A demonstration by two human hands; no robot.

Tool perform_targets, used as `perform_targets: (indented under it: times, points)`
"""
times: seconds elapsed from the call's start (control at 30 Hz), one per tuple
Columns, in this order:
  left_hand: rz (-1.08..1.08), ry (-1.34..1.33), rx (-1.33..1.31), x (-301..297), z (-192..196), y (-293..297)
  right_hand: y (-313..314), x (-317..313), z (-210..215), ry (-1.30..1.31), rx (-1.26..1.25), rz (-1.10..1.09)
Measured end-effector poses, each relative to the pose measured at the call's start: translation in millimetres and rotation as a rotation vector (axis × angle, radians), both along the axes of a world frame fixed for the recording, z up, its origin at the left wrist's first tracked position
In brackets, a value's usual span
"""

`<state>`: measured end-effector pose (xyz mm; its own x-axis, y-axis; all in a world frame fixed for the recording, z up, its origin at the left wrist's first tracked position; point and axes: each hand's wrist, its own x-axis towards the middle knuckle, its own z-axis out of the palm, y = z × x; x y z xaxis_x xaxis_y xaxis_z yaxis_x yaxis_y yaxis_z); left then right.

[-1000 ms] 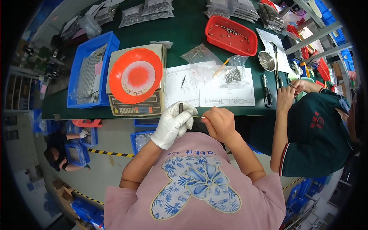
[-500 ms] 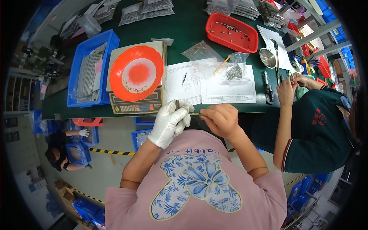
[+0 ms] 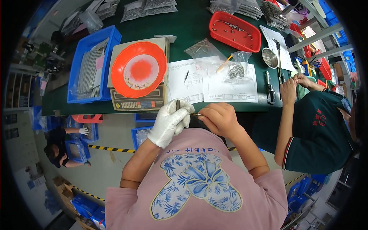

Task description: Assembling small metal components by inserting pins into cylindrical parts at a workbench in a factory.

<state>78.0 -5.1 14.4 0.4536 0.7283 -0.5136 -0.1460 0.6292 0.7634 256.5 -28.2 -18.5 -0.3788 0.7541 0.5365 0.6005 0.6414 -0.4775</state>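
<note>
My left hand (image 3: pixel 172 120), in a white glove, is closed around a short dark metal rod (image 3: pixel 178 104) whose end sticks up from the fist. My bare right hand (image 3: pixel 219 118) pinches a thin brass-coloured piece (image 3: pixel 196 114) that spans the small gap between both hands, just off the table's near edge. Its exact kind is too small to tell, and the fingers hide its ends. Just beyond my left hand stands a scale (image 3: pixel 142 104) bearing an orange bowl (image 3: pixel 119 76) with small bits inside. Printed sheets (image 3: pixel 234 94) lie ahead of my right hand, under a clear bag of small metal pins (image 3: pixel 237 71).
On the green table (image 3: pixel 188 27) are a blue bin (image 3: pixel 73 86) of grey rods, a red tray (image 3: pixel 234 43) of small pins, a metal bowl (image 3: pixel 270 57) and a pen (image 3: pixel 268 78). A co-worker (image 3: pixel 310 126) sits close on my right. Another person (image 3: pixel 61 149) is farther left.
My right fingers have shifted slightly left along the thin piece, closer to the glove. The view has moved a little; my left hand keeps its grip on the dark rod.
</note>
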Motion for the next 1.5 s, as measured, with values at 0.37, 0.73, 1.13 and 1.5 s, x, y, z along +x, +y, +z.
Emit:
perform_targets:
  times: [0.37,0.73,1.13,1.5]
  points:
    - [-0.029,-0.032,0.102,-2,-1,1,-6,-5,2,0.299,-0.475,-0.008]
    - [-0.23,0.049,0.477,-2,-12,0,-17,-4,-14,1.352,-1.539,0.4]
    - [-0.106,-0.074,-0.025,-3,-1,7,-3,-2,1,-0.051,-0.083,0.03]
    - [-0.198,-0.019,0.608,-8,-14,9,-11,-8,-8,1.236,-1.312,0.148]
